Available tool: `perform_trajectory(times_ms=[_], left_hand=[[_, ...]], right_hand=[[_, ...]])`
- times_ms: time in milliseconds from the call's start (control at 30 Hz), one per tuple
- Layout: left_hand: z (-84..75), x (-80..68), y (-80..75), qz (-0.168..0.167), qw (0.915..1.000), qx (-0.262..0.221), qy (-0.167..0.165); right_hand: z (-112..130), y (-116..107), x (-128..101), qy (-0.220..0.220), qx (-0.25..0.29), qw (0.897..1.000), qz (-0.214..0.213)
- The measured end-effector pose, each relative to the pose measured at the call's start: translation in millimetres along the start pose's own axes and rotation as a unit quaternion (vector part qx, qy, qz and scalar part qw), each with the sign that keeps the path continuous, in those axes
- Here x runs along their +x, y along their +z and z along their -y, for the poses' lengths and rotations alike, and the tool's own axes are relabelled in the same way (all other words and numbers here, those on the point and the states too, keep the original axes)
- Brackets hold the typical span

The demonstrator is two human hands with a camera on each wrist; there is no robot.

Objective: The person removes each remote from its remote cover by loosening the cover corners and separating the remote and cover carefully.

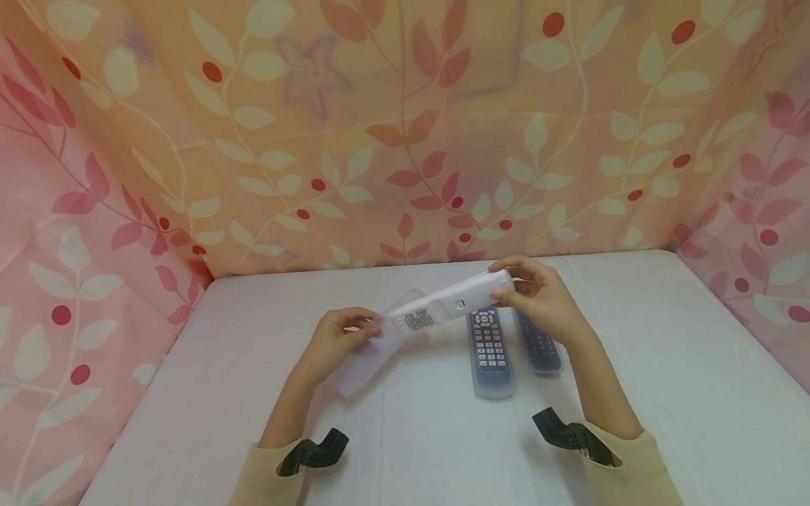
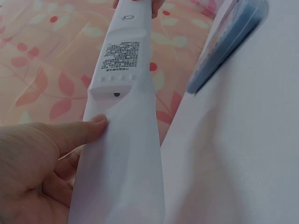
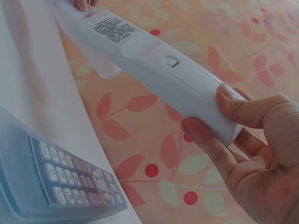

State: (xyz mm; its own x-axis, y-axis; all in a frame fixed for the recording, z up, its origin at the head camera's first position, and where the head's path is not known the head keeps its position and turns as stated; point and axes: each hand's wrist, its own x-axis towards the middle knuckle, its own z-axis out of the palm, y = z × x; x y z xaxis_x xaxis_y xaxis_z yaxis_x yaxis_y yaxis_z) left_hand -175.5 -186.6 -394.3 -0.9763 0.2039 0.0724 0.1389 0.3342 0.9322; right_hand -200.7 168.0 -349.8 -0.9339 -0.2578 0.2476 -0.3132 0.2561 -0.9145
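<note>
A white remote control (image 1: 468,294) is held aloft, its back with a printed code label facing up. My right hand (image 1: 545,299) grips its battery-cover end between thumb and fingers. The other end sits in the mouth of a translucent, soft remote cover (image 1: 363,365). My left hand (image 1: 334,344) pinches this cover near its mouth, the thumb (image 2: 88,130) lying on top. In the left wrist view, the remote's label (image 2: 120,56) lies outside the cover. How deep the remote's end reaches inside is hard to tell.
Two dark remotes in translucent covers lie on the white table (image 1: 209,393): one (image 1: 493,379) keypad up below the held remote, another (image 1: 543,351) partly behind my right hand. Floral curtains (image 1: 405,140) stand around the table's back and sides.
</note>
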Motion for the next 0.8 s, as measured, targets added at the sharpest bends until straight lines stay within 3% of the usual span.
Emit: perform_trajectory(times_ms=[367,567,800], left_hand=[[-0.1,0.9,-1.7,-0.004,0.9999,0.007,-0.013],[7.6,1.1,-9.9,-0.030,0.9987,0.041,-0.005],[10.5,-1.2,-20.4,-0.047,0.9980,0.041,-0.003]], right_hand=[[-2,-2,0,-0.005,0.017,1.000,-0.004],[-1,-10,-3,-0.013,0.036,0.999,-0.028],[-2,-14,-4,-0.024,0.055,0.997,-0.038]])
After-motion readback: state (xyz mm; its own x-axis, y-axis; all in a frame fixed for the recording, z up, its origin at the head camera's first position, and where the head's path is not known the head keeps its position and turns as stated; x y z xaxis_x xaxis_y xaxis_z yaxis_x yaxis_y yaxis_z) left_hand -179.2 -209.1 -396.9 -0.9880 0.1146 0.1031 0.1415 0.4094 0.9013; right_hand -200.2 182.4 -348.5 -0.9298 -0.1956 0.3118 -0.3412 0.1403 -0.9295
